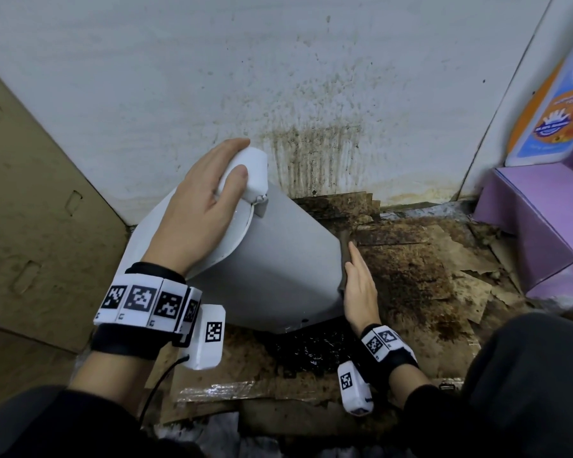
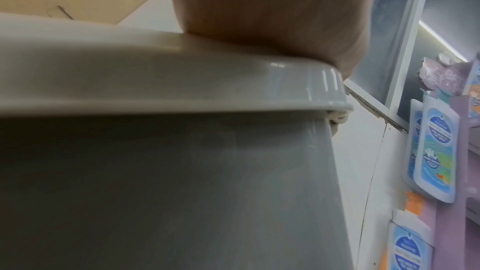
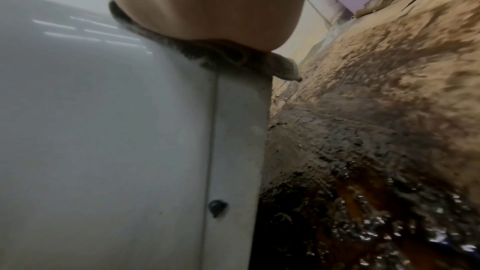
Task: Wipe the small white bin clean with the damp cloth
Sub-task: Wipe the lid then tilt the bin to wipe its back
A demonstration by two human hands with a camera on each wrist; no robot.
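The small white bin (image 1: 272, 259) is tipped over on its side above the floor, lid end toward the upper left and base toward the right. My left hand (image 1: 209, 200) lies over the lid (image 2: 155, 81), with fingers and thumb curled round its white hinge end. My right hand (image 1: 359, 285) has straight fingers and presses a dark, dirty cloth (image 1: 344, 249) flat against the bin's base edge. In the right wrist view the cloth (image 3: 233, 59) shows squeezed between the palm and the bin wall (image 3: 103, 130). Most of the cloth is hidden behind the hand.
A large cardboard box (image 1: 30, 209) stands at the left. The white wall (image 1: 311, 143) behind is streaked with brown stains. Soiled cardboard sheets (image 1: 417, 276) and a dark wet patch (image 1: 311, 352) cover the floor. A purple display stand (image 1: 536, 219) with blue pouches (image 2: 436, 151) is at the right.
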